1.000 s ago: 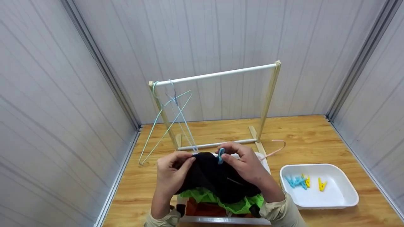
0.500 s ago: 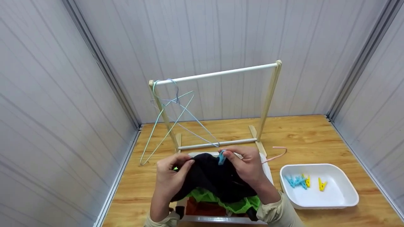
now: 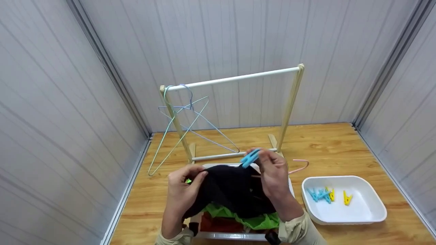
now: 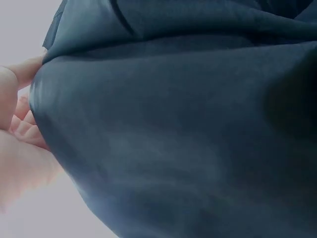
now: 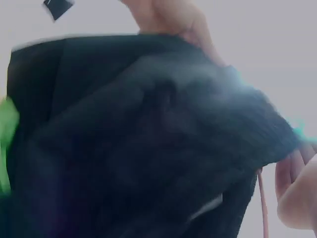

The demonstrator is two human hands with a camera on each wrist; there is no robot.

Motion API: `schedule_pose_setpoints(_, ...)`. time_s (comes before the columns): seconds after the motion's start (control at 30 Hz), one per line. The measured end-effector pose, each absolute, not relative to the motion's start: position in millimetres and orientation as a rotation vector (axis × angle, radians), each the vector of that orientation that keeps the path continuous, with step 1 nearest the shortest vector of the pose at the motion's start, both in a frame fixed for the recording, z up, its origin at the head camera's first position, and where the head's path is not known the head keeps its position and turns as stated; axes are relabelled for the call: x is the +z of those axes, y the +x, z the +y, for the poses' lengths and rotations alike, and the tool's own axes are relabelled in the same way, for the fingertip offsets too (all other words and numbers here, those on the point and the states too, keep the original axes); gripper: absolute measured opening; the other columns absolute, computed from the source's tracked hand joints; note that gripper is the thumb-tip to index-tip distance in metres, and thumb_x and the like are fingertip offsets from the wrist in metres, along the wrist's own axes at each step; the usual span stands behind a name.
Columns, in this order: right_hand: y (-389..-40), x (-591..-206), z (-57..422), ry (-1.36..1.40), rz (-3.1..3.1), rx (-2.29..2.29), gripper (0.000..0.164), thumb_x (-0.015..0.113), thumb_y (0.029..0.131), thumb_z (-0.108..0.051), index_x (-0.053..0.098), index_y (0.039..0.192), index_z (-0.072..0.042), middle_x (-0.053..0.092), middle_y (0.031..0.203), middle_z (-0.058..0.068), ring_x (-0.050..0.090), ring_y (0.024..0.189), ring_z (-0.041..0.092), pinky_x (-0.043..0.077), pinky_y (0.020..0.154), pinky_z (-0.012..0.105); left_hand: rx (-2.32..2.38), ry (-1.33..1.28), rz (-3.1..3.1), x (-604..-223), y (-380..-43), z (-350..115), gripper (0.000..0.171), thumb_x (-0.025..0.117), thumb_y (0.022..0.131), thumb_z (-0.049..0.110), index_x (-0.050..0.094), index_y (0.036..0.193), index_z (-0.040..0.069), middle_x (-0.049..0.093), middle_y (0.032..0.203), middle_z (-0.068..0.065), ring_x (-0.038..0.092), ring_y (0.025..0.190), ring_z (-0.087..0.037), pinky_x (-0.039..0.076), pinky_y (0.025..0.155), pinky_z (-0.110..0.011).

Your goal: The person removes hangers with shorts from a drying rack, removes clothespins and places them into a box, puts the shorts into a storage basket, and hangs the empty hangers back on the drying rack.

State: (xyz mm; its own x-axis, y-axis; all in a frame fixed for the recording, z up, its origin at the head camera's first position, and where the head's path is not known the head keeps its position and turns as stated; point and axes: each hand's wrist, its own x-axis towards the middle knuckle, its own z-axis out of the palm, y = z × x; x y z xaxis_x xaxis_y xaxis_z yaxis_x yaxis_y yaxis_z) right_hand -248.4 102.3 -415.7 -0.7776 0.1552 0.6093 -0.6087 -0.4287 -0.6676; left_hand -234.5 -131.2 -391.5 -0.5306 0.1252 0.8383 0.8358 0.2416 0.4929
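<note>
A black garment (image 3: 228, 190) is stretched between both hands, and it fills much of the left wrist view. My left hand (image 3: 184, 185) pinches its upper left edge between thumb and fingers. In my right hand (image 3: 276, 173) a light blue clothespin (image 3: 250, 157) is pinched, tilted, with its lower end at the garment's raised upper edge. Whether it clamps the cloth, I cannot tell. A pink hanger (image 3: 307, 163) lies mostly behind the garment; its hook sticks out on the right. A pink rod (image 5: 264, 203) also shows below the cloth in the right wrist view.
Behind stands a small rack (image 3: 235, 77) with a green hanger (image 3: 160, 144) and a purple hanger (image 3: 218, 131) at its left end. A white basin (image 3: 361, 217) at right holds several blue and yellow clothespins. Green cloth (image 3: 259, 222) and orange-red cloth (image 3: 221, 224) lie beneath the garment.
My right hand has risen slightly to the right and turned, tilting the clothespin from upright. The left hand stays nearly in place. On the rack, the purple hanger has swung round to face forward.
</note>
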Motion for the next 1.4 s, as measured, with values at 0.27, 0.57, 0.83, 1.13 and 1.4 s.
schedule_pose_setpoints(0.27, -233, -410, 121, 0.663, -1.341, 2.055, 0.026, 0.052, 0.101, -0.008, 0.065, 0.111, 0.011, 0.068, 0.104, 0.020, 0.067, 0.091, 0.021, 0.054, 0.081, 0.032, -1.349, -0.822, -1.842, -399, -233, -139, 0.020, 0.072, 0.073, -0.022, 0.068, 0.081, -0.004, 0.066, 0.069, -0.007, 0.055, 0.053, -0.013, 0.045, 0.050, -0.021)
schedule_pose_setpoints(0.57, -217, -399, 176, 0.497, -1.348, 1.973, 0.019, 0.052, 0.099, 0.001, 0.062, 0.106, 0.016, 0.069, 0.093, 0.017, 0.067, 0.082, 0.020, 0.055, 0.077, 0.028, -1.368, -0.828, -1.804, -404, -236, -146, 0.022, 0.072, 0.072, -0.023, 0.069, 0.080, -0.003, 0.066, 0.068, -0.007, 0.056, 0.051, -0.013, 0.045, 0.047, -0.019)
schedule_pose_setpoints(0.83, -238, -438, 247, -0.175, -1.516, 1.836, 0.027, 0.059, 0.098, -0.020, 0.068, 0.108, 0.003, 0.065, 0.085, 0.009, 0.068, 0.074, 0.018, 0.054, 0.074, 0.022, -1.399, -0.771, -1.859, -406, -230, -151, 0.020, 0.072, 0.072, -0.023, 0.069, 0.081, -0.004, 0.068, 0.069, -0.009, 0.059, 0.050, -0.017, 0.048, 0.048, -0.020)
schedule_pose_setpoints(1.13, -283, -523, 315, -0.694, -2.143, 1.526, 0.056, 0.062, 0.091, -0.051, 0.064, 0.117, -0.001, 0.062, 0.094, 0.002, 0.055, 0.085, 0.013, 0.045, 0.068, 0.021, -1.391, -0.775, -1.838, -407, -235, -152, 0.019, 0.072, 0.073, -0.022, 0.069, 0.080, -0.004, 0.066, 0.068, -0.007, 0.055, 0.051, -0.012, 0.046, 0.047, -0.019)
schedule_pose_setpoints(1.4, -293, -558, 335, -0.752, -2.544, 1.473, 0.072, 0.063, 0.087, -0.057, 0.058, 0.122, 0.005, 0.060, 0.114, 0.023, 0.057, 0.097, 0.030, 0.048, 0.071, 0.034, -1.385, -0.772, -1.840, -407, -233, -156, 0.020, 0.071, 0.072, -0.022, 0.068, 0.080, -0.004, 0.066, 0.069, -0.007, 0.053, 0.052, -0.013, 0.045, 0.047, -0.019)
